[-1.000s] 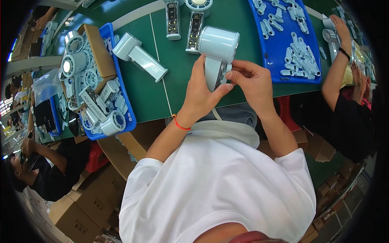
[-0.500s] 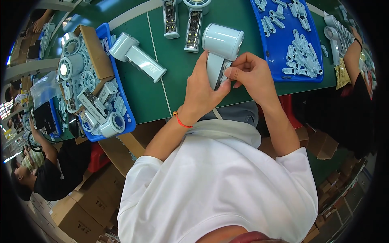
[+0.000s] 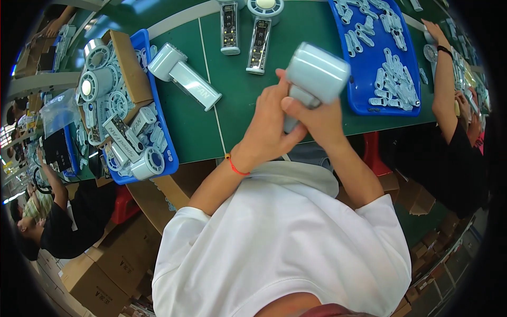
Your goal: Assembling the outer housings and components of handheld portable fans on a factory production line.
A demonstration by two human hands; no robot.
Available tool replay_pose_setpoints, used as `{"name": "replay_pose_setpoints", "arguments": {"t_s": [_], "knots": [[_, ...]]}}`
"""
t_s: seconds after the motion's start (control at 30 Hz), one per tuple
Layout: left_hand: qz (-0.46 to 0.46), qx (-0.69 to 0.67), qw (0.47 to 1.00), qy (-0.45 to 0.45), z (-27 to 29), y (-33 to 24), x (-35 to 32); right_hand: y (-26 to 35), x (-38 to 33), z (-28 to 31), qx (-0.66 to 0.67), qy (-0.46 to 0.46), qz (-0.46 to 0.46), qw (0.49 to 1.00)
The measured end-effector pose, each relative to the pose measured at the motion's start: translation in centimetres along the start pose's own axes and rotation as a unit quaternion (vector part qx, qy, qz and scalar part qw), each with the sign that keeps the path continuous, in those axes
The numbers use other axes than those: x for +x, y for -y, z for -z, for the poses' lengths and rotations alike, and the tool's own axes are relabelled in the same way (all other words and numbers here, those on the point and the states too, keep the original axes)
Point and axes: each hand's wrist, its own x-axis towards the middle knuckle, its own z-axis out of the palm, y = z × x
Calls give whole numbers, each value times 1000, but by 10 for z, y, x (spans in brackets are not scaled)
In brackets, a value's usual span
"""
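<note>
Pale grey-green plastic handheld fan (image 3: 317,79), upper centre of frame, gripped at handle by left hand (image 3: 269,132) and right hand (image 3: 317,119), fingers clenched. Could slip onto green table (image 3: 237,105) if grip loosens.

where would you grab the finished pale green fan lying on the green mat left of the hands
Probably by its long flat handle, coming from above with fingers across the narrow width. The fan lies flat and diagonal on the green mat, its bulky round head next to the blue bin, while the handle end points into open mat. Both hands, left and right, hold another fan.
</note>
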Motion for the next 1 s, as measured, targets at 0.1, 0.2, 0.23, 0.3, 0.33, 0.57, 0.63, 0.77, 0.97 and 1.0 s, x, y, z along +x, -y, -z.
{"name": "replay_pose_setpoints", "arguments": {"t_s": [0.1,0.2,0.23,0.3,0.33,0.57,0.63,0.77,0.97,1.0], "knots": [[61,-37,989,-133,11,9,-19,12,12,5,63,29,279,958],[103,-10,994,-43,20,-3,-34,-16,7,9,40,6,224,974],[70,16,997,11,24,-8,-32,-10,8,5,0,5,228,974],[12,63,998,19,24,-11,-29,26,-4,9,-267,5,297,917],[-15,60,998,5,21,-11,-34,21,-3,6,-143,-4,343,928],[-400,61,914,-7,5,-70,-28,18,9,-21,-407,57,264,872],[-250,236,936,-75,2,-59,-36,8,-10,-20,-507,40,264,819],[-61,332,941,0,31,-28,-18,11,-10,14,-491,126,224,832],[-104,418,901,59,35,-14,-15,-8,-17,23,-417,91,249,869],[-102,417,901,61,34,-16,-13,-7,-17,24,-417,92,247,870]]}}
